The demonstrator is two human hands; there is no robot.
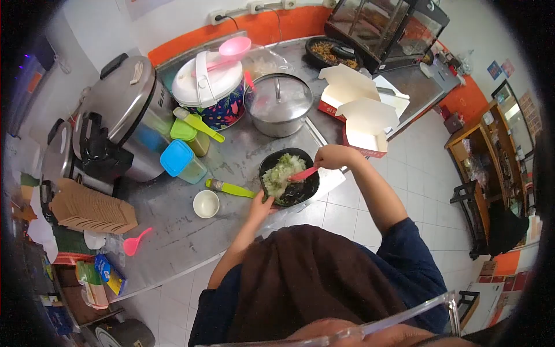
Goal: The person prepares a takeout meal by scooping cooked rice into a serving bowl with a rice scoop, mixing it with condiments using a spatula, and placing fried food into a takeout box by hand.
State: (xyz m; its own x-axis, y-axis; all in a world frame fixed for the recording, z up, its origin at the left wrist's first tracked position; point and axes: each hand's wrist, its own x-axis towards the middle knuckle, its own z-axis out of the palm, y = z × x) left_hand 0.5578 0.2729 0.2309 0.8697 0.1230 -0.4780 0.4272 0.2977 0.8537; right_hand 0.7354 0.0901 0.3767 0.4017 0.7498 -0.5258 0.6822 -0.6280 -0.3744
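Head view, pink spoon (303, 174), seemingly in right grip (335, 156)

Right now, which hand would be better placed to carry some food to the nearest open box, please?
Probably the right hand: it holds the pink utensil in the black bowl and is closer to the open box, while the left hand grips the bowl.

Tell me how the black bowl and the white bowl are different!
The black bowl is big and dark; the white bowl is small and pale. The left hand holds the black bowl, while the white bowl stands on the table with no hand on it. Both are open on top.
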